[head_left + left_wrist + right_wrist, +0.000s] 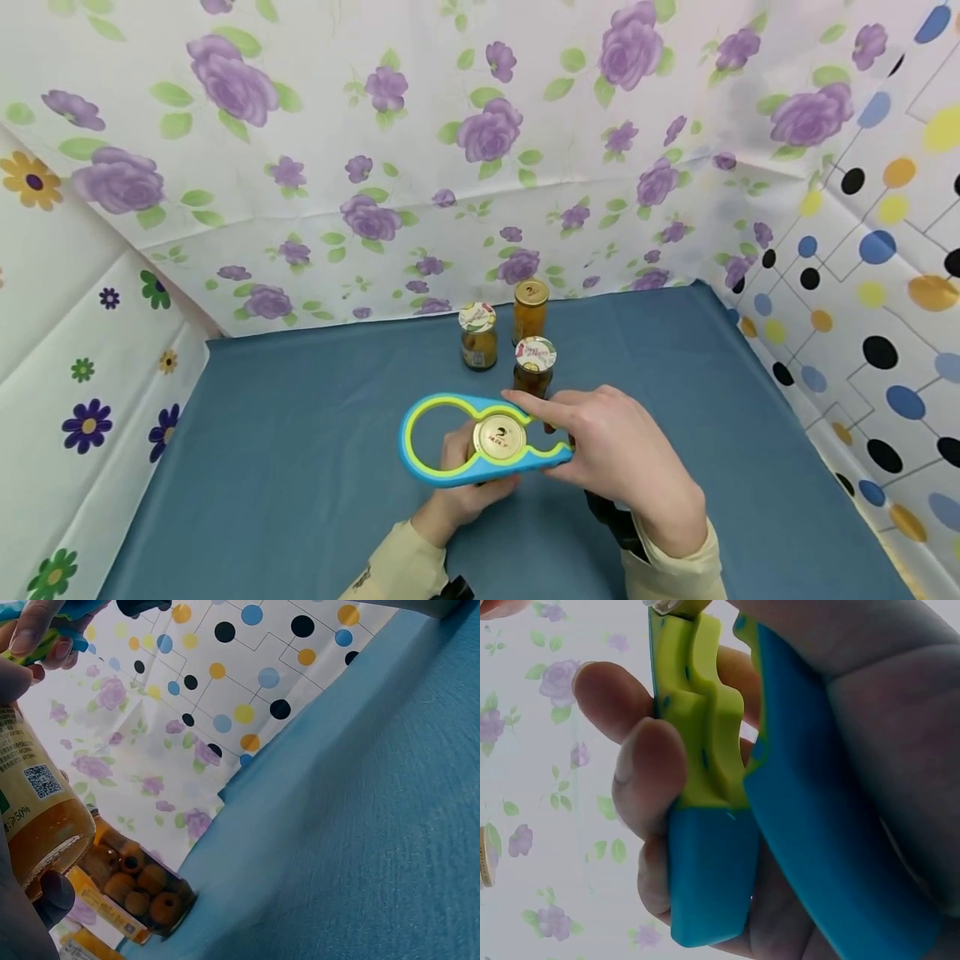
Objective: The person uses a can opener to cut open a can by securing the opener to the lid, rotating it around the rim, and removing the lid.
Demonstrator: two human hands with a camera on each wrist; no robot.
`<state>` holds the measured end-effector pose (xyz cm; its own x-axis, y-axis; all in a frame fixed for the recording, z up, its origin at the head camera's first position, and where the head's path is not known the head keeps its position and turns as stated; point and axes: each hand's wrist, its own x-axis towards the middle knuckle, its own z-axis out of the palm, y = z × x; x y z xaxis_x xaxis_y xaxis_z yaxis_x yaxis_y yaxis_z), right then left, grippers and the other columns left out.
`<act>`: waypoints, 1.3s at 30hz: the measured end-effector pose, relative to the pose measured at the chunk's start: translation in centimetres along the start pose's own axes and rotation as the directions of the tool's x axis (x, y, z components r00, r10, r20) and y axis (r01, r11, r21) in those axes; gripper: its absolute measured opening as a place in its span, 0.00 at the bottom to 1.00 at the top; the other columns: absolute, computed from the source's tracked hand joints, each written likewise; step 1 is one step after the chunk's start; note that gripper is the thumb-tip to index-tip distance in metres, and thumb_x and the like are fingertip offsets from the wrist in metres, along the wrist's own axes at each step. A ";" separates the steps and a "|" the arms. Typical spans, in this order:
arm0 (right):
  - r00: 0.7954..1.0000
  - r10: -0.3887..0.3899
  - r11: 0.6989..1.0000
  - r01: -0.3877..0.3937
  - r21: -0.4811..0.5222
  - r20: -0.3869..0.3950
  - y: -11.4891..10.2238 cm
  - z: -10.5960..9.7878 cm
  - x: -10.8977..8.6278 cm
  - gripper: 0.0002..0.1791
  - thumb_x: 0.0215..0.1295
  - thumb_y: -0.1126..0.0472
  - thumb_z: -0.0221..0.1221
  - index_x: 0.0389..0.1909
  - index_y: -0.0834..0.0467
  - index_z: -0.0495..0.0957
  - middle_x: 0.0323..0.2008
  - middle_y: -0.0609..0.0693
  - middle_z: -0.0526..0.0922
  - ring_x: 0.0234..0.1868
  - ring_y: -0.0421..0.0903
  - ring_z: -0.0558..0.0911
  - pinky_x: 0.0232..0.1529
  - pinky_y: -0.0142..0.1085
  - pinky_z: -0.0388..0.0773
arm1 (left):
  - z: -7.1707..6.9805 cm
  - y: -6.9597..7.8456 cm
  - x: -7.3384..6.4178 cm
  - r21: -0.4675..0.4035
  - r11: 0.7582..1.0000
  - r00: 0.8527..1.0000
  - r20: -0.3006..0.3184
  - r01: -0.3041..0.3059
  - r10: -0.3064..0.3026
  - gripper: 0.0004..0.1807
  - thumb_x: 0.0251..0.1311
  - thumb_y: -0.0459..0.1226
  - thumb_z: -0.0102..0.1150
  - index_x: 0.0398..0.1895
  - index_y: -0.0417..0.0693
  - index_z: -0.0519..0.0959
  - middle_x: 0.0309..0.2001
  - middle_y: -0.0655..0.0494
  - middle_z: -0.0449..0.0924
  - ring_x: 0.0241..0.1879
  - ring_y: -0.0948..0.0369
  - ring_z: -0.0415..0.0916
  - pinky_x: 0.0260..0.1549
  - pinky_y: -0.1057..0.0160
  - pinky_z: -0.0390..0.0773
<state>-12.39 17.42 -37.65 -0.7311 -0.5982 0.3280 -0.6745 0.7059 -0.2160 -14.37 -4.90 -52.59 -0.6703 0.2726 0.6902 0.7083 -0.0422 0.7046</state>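
Observation:
My left hand (pixel 465 496) grips an upright glass jar with a gold lid (pixel 500 437); the label and orange contents of this jar (pixel 37 802) show in the left wrist view. Around the lid sits a blue and yellow-green jar opener (pixel 536 461), its large ring to the left. My right hand (pixel 618 450) holds the opener's two handles at the right, index finger stretched along the upper one. In the right wrist view, fingers (pixel 652 765) curl round the handle (pixel 712 877), with a gap between the two arms.
Three more jars stand behind the hands: one with a patterned lid (pixel 478 337), a gold-lidded one (pixel 531 312), and a nearer patterned-lid jar (pixel 534 357) close to my right fingertips. A blue cloth (pixel 300 458) covers the table; flowered sheeting (pixel 420 167) rises behind it.

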 end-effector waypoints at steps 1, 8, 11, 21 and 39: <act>1.000 0.001 1.000 -0.001 0.000 0.005 0.0 0.0 -0.1 0.49 0.47 0.52 0.86 0.73 0.34 0.78 0.24 0.30 0.70 0.23 0.33 0.63 0.32 0.35 0.66 | 0.0 0.0 -0.2 -0.008 1.000 1.000 -0.004 0.021 -0.021 0.28 0.67 0.49 0.70 0.64 0.44 0.77 0.50 0.49 0.88 0.45 0.56 0.87 0.46 0.55 0.87; 1.000 -0.002 1.000 0.002 0.000 0.021 0.3 0.1 -0.3 0.50 0.47 0.51 0.86 0.74 0.34 0.76 0.29 0.31 0.77 0.27 0.31 0.68 0.35 0.36 0.69 | 0.1 0.1 -0.6 -0.041 0.989 0.989 -0.002 0.145 -0.145 0.29 0.56 0.39 0.73 0.63 0.46 0.80 0.50 0.50 0.89 0.47 0.56 0.87 0.48 0.53 0.86; 1.000 -0.010 1.000 0.010 -0.001 0.026 0.4 0.0 -0.4 0.52 0.46 0.51 0.86 0.75 0.32 0.75 0.30 0.31 0.79 0.27 0.31 0.69 0.36 0.36 0.69 | 0.1 0.3 -0.6 -0.040 0.983 0.984 0.005 0.180 -0.180 0.28 0.54 0.39 0.73 0.61 0.46 0.81 0.50 0.51 0.89 0.46 0.56 0.88 0.49 0.54 0.86; 0.999 -0.045 0.999 0.046 -0.008 0.028 0.9 -0.2 -0.3 0.52 0.46 0.54 0.86 0.75 0.31 0.75 0.24 0.28 0.68 0.25 0.33 0.64 0.35 0.37 0.65 | -0.4 0.2 -0.2 -0.062 0.979 0.976 0.106 0.195 -0.188 0.29 0.58 0.39 0.74 0.65 0.49 0.82 0.53 0.53 0.89 0.50 0.56 0.87 0.53 0.52 0.85; 0.989 -0.148 0.987 0.147 0.059 -0.002 0.8 -0.5 -1.0 0.50 0.44 0.48 0.87 0.72 0.32 0.78 0.29 0.27 0.77 0.29 0.29 0.68 0.36 0.35 0.69 | -1.3 1.4 -0.8 -0.311 0.855 0.884 0.360 0.416 -0.299 0.31 0.66 0.43 0.74 0.70 0.45 0.78 0.57 0.48 0.86 0.53 0.54 0.84 0.61 0.51 0.80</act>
<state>-12.19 18.78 -37.71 -0.6233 -0.6951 0.3582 -0.7799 0.5862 -0.2194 -13.11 -6.38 -51.91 -0.7248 0.5993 0.3399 0.2579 -0.2215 0.9404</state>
